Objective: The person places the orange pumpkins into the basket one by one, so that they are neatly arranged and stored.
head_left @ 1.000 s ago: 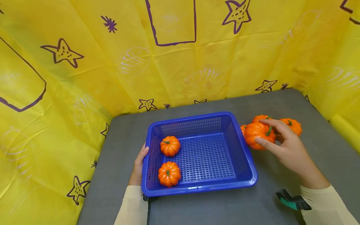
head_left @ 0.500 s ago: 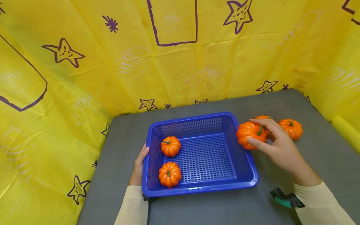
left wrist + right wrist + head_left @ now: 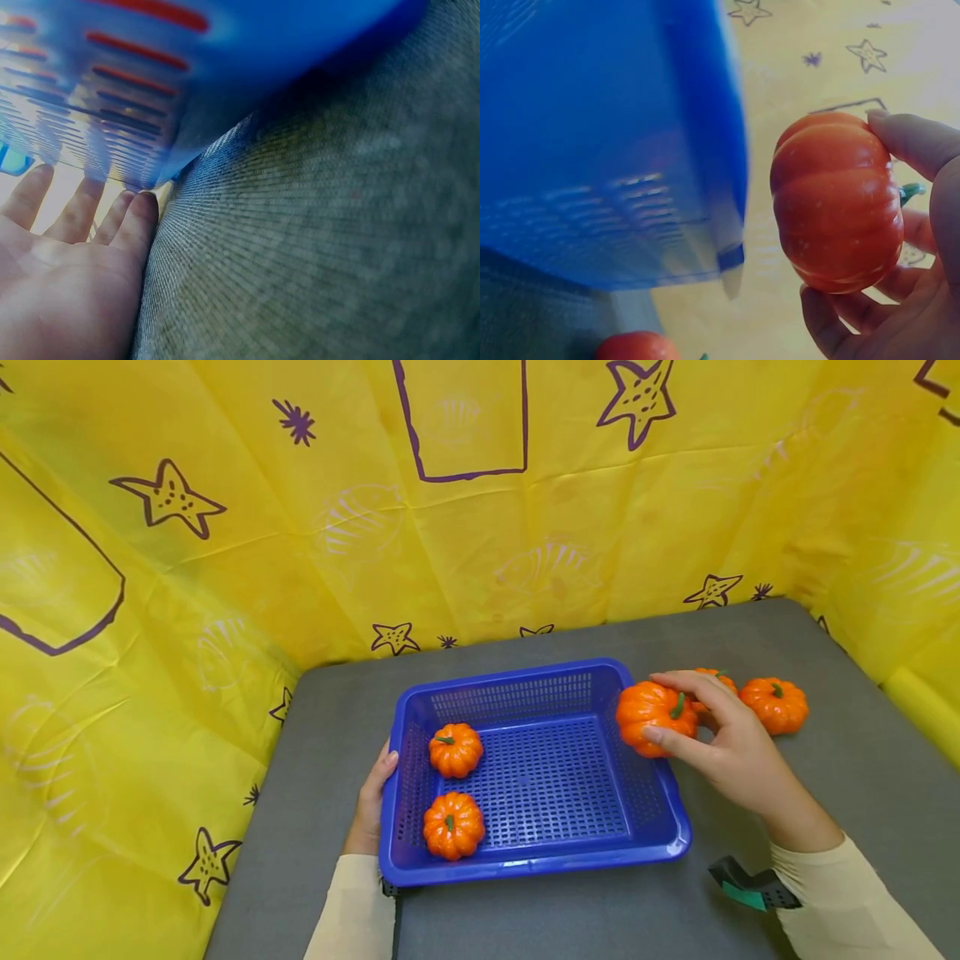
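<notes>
My right hand (image 3: 731, 752) holds a small decorative orange pumpkin (image 3: 651, 718) with a green stem, thumb and fingers spread around it. In the head view the pumpkin overlaps the right rim of a blue plastic basket (image 3: 525, 866); the right wrist view shows the pumpkin (image 3: 836, 202) beside the basket's outer wall (image 3: 592, 135). At the basket's left side, my left hand (image 3: 371, 802) grips the edge, thumb at the rim and fingers (image 3: 71, 210) against the outer wall. Two pumpkins sit inside along the left, one behind (image 3: 455, 750) and one in front (image 3: 453, 825).
Right of the basket, a pumpkin (image 3: 774, 704) rests on the grey table (image 3: 555, 918), with another (image 3: 716, 675) partly hidden behind my right hand. Yellow cloth (image 3: 465, 552) with drawn starfish hangs around the table's back and sides.
My right hand has carried its pumpkin leftward, from beside the other loose pumpkins to the basket's right rim. The left hand, the basket and the two pumpkins inside stay put.
</notes>
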A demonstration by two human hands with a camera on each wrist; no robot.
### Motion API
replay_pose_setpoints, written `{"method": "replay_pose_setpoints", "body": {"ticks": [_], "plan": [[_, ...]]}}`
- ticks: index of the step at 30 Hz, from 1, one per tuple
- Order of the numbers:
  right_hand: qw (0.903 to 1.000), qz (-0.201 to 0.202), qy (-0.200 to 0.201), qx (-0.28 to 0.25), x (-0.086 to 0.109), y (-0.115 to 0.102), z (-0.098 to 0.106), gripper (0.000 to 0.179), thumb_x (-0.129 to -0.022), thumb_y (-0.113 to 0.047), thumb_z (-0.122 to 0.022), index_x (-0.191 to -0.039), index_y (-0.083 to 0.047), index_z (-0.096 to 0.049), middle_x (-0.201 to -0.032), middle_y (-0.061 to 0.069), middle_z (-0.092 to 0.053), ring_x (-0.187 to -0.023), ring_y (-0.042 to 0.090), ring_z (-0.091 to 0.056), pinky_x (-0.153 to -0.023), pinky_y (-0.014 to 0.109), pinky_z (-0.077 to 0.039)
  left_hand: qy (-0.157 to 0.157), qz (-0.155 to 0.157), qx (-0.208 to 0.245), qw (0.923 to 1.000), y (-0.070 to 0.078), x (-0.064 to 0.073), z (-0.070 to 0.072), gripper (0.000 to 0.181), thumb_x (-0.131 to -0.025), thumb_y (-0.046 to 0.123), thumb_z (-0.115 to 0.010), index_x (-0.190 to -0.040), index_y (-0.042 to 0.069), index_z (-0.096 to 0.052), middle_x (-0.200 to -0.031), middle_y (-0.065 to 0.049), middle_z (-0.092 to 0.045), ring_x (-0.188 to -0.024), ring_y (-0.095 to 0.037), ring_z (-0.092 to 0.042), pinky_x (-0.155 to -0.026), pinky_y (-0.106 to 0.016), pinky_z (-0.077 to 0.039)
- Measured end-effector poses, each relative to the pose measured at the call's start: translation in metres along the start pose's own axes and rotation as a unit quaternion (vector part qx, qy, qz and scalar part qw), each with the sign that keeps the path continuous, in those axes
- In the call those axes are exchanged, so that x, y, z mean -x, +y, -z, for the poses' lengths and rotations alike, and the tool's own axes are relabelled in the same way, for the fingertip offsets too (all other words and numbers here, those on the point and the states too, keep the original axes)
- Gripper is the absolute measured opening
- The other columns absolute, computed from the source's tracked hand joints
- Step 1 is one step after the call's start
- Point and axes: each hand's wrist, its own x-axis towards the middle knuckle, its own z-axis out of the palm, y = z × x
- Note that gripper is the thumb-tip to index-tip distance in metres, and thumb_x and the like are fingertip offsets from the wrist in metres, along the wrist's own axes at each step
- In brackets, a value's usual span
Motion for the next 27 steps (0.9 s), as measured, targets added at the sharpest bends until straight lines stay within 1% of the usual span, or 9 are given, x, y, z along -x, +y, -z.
{"method": "replay_pose_setpoints", "body": {"ticks": [3, 5, 10, 13, 20, 25, 27], "plan": [[1.0000, 0.005, -0.001, -0.002, -0.005, -0.005, -0.001, 0.066, -0.084, 0.012, -0.087, -0.145, -0.008, -0.068, -0.137, 0.004, -0.064, -0.120, 0.017, -0.053, -0.091, 0.015, -0.048, -0.002, -0.004, 0.001, 1.0000, 0.001, 0.000, 0.000, 0.069, -0.111, 0.041, -0.041, -0.175, 0.026, -0.019, -0.171, -0.017, -0.032, -0.137, -0.028, -0.054, -0.113, -0.043, -0.047], [1.0000, 0.008, -0.002, -0.005, -0.008, -0.009, -0.003, 0.066, -0.084, 0.011, -0.087, -0.145, -0.008, -0.068, -0.138, 0.004, -0.063, -0.120, 0.018, -0.051, -0.089, 0.016, -0.048, -0.005, -0.005, -0.001, 1.0000, 0.001, 0.000, 0.001, 0.069, -0.112, 0.041, -0.040, -0.175, 0.026, -0.018, -0.171, -0.017, -0.031, -0.138, -0.028, -0.054, -0.113, -0.043, -0.047], [0.9995, 0.022, -0.010, -0.019, -0.015, -0.018, -0.006, 0.066, -0.085, 0.013, -0.085, -0.145, -0.007, -0.068, -0.136, 0.004, -0.063, -0.114, 0.020, -0.053, -0.080, 0.019, -0.051, -0.008, -0.001, 0.000, 1.0000, 0.002, 0.001, 0.001, 0.069, -0.112, 0.042, -0.041, -0.175, 0.028, -0.018, -0.172, -0.015, -0.031, -0.140, -0.028, -0.053, -0.114, -0.045, -0.046], [0.9991, 0.032, -0.015, -0.022, -0.018, -0.023, -0.007, 0.065, -0.085, 0.013, -0.085, -0.144, -0.008, -0.068, -0.135, 0.003, -0.064, -0.110, 0.020, -0.055, -0.077, 0.021, -0.051, -0.009, 0.003, 0.002, 1.0000, 0.003, 0.001, 0.001, 0.069, -0.112, 0.041, -0.041, -0.175, 0.028, -0.017, -0.172, -0.014, -0.031, -0.140, -0.028, -0.053, -0.115, -0.045, -0.046], [0.9982, 0.040, -0.024, -0.037, -0.023, -0.030, -0.009, 0.066, -0.085, 0.014, -0.085, -0.145, -0.008, -0.067, -0.136, 0.004, -0.063, -0.110, 0.021, -0.058, -0.082, 0.020, -0.054, -0.011, 0.006, 0.001, 0.9999, 0.005, 0.002, -0.002, 0.069, -0.112, 0.040, -0.040, -0.176, 0.028, -0.017, -0.172, -0.014, -0.031, -0.139, -0.029, -0.053, -0.115, -0.047, -0.046], [0.9972, 0.054, -0.023, -0.045, -0.028, -0.035, -0.010, 0.067, -0.085, 0.015, -0.085, -0.145, -0.007, -0.067, -0.135, 0.005, -0.063, -0.101, 0.021, -0.061, -0.078, 0.021, -0.055, -0.017, 0.003, 0.005, 0.9998, 0.005, 0.001, -0.003, 0.068, -0.112, 0.039, -0.039, -0.175, 0.028, -0.017, -0.171, -0.016, -0.031, -0.139, -0.029, -0.054, -0.115, -0.048, -0.046], [0.9970, 0.060, -0.022, -0.045, -0.030, -0.036, -0.010, 0.067, -0.084, 0.015, -0.085, -0.145, -0.007, -0.067, -0.135, 0.004, -0.063, -0.101, 0.021, -0.062, -0.079, 0.021, -0.055, -0.020, 0.002, 0.006, 0.9998, 0.005, 0.001, -0.003, 0.068, -0.112, 0.038, -0.039, -0.175, 0.027, -0.017, -0.171, -0.018, -0.030, -0.138, -0.029, -0.054, -0.114, -0.048, -0.046]]}}
